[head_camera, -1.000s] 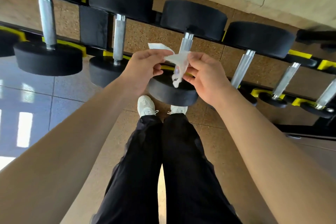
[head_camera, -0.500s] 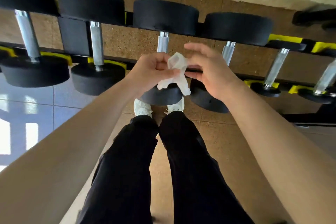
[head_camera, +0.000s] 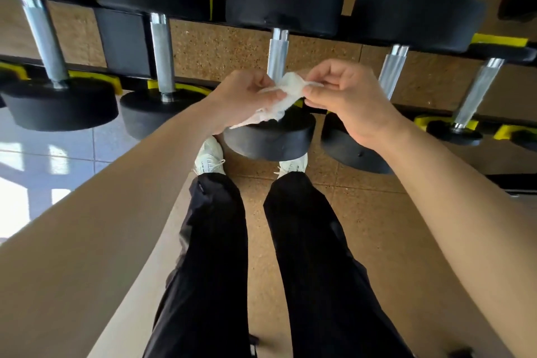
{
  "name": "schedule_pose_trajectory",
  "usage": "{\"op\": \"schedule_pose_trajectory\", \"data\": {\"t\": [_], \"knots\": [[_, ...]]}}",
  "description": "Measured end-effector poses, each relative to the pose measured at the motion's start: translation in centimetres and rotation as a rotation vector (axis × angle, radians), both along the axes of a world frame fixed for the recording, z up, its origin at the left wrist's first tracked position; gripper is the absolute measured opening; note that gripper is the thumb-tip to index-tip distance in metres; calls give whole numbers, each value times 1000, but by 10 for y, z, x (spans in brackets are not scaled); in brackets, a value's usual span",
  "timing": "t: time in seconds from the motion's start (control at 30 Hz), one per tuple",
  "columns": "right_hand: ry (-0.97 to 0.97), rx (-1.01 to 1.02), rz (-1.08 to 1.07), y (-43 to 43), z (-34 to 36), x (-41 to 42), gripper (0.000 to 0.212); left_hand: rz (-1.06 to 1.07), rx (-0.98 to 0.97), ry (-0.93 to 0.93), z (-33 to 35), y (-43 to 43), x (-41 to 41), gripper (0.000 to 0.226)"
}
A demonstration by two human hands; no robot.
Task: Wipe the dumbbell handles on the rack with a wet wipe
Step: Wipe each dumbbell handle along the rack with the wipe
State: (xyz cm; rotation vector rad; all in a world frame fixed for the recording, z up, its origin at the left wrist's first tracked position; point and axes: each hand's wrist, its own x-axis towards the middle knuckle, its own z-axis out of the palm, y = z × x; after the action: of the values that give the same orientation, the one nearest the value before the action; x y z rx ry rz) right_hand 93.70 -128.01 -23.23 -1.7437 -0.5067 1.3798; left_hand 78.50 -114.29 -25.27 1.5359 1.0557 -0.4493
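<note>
**Both hands pinch the wipe in front of the middle dumbbell**

Both bare forearms reach forward and converge in front of the middle black round-headed dumbbell with a ribbed silver steel handle [head_camera: 278, 58]. The left hand [head_camera: 244, 96] is curled, thumb and fingers pinched on the near-left part of the crumpled white wet wipe [head_camera: 280, 99]. The right hand [head_camera: 345, 102] faces it, thumb and forefinger nipping the wipe's upper right corner, the other fingers folded loosely.

Half a second ago the right hand was spread open beside the wipe, which only the left hand held; now both grip it, and it is drawn out wider between them. The view has also closed in on the rack, and the feet stand farther apart.

The wipe is held in the air just in front of that dumbbell's handle, whether touching it I cannot tell. Its long axis slants from the upper right, at the right fingertips, down to a loose tail at lower left over the dumbbell's near head. The handle runs away from the person, across the black-and-yellow rack [head_camera: 191, 88].
</note>
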Motion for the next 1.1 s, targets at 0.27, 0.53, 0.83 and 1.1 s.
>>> {"op": "schedule_pose_trajectory", "data": {"t": [0.27,0.53,0.83,1.1], "knots": [[-14,-105,-21,4,-21,-33,8,710,-613,-157,0,-9,-10,22],[-299,-103,39,20,-30,-47,47,717,-579,-176,5,-12,-18,36],[-319,-337,120,10,-58,-42,52,666,431,64,-40,39,-18,16],[-376,-348,70,-2,-73,-74,16,161,437,-99,-65,-7,0,22]]}}
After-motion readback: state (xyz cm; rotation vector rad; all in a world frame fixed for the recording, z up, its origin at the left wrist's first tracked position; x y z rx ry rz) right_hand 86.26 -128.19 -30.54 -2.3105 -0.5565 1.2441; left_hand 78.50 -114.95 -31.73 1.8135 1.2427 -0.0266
